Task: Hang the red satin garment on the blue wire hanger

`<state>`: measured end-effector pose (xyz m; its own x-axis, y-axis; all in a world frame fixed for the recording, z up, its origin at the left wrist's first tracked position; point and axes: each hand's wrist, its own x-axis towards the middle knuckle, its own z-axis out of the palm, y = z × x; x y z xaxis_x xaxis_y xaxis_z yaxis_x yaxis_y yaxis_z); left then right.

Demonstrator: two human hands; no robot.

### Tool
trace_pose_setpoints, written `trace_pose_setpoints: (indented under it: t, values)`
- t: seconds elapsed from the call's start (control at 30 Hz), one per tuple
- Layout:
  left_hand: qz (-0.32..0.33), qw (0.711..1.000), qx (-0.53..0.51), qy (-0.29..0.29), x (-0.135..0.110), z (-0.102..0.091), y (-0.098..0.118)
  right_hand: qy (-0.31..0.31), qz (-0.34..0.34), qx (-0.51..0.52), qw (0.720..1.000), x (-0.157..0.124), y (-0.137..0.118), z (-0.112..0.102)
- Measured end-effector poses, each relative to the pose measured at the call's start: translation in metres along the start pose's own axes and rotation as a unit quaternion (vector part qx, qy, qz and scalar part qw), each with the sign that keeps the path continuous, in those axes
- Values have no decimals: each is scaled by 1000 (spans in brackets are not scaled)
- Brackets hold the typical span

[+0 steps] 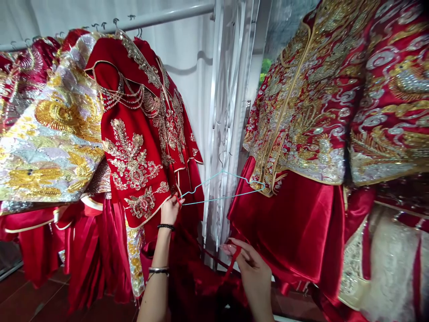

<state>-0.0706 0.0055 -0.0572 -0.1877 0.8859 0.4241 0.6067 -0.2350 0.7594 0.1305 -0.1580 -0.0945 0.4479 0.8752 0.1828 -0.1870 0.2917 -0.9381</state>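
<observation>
A thin light-blue clothes hanger (222, 171) with a metal hook spans the gap between the hung clothes. At its left end my left hand (170, 210) is closed, pinching a red strap looped by the hanger's corner. My right hand (251, 266) sits lower and to the right, with another red strap (232, 267) pinched between thumb and fingers. That strap runs down to a dark red satin garment (204, 279) hanging in shadow between my forearms. Close beside my left hand hangs a red embroidered jacket (134, 156) with beaded chains at its shoulder.
A white rail (167, 17) carries several red, gold and silver embroidered garments on the left. Gold-embroidered red jackets (301, 112) and a red satin skirt (295, 228) hang at the right. White posts (219, 98) stand between, before a pale curtain (187, 53). The floor (47, 299) is dark tile.
</observation>
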Motion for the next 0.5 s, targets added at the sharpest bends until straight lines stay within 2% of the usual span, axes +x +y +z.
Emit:
trace_pose_setpoints:
  t: [0.17,0.33,0.5]
  values:
    - [33,999,12,-21,23,6,8,2,-1,-6,1000,2,-3,-7]
    - [75,994,40,-64,39,16,30,44,-5,-19,999,1,-12,-15]
    - [85,988,61,-110,43,32,37,45,-13,-13,999,2,0,-21]
